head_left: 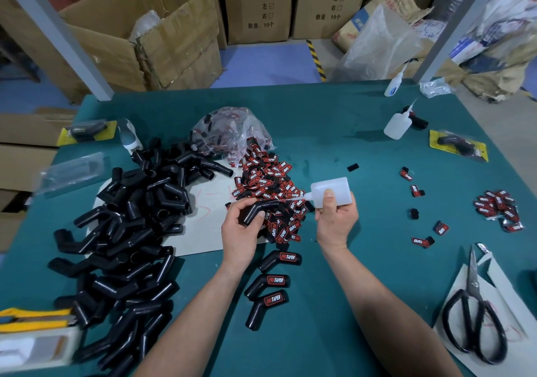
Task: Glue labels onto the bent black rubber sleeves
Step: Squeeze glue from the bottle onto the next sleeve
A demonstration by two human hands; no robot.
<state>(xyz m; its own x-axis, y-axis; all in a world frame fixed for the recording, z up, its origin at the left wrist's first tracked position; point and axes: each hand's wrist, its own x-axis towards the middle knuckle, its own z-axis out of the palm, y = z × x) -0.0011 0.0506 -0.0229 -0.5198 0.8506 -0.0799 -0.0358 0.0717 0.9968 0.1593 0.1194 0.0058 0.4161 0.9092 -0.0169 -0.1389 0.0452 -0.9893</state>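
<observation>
We work at a green table point(348, 132). On its left lies the pile of bare sleeves point(130, 231), many and tangled. In the middle, just right of the pile, is the heap of labels point(270, 185), red and black, spilling from a clear bag on the far side. Near us, between our forearms, three labelled sleeves point(270, 282) lie in a row, so we judge the job barely begun.

Our left hand point(238, 231) is curled round one bent sleeve point(255, 209) above the near edge of the label heap. It grips one leg, and the elbow and other leg stick out to the right. Our right hand point(337, 219) is wrapped round the glue bottle point(331, 189), thumb on its side. The bottle is tipped over, with the nozzle point(293, 201) pointing left at the sleeve's free end. Whether the tip touches the rubber we cannot tell.

We judge the sleeve light, soft and hollow. It will squash under a hard squeeze, and its smooth skin may slip. The place to hold it is the leg away from the glue spot, firmly but without crushing, fingers off the wet patch. The bottle is soft too, so a light press should do. The labels look thin and bendy and are best pinched by an edge.
</observation>
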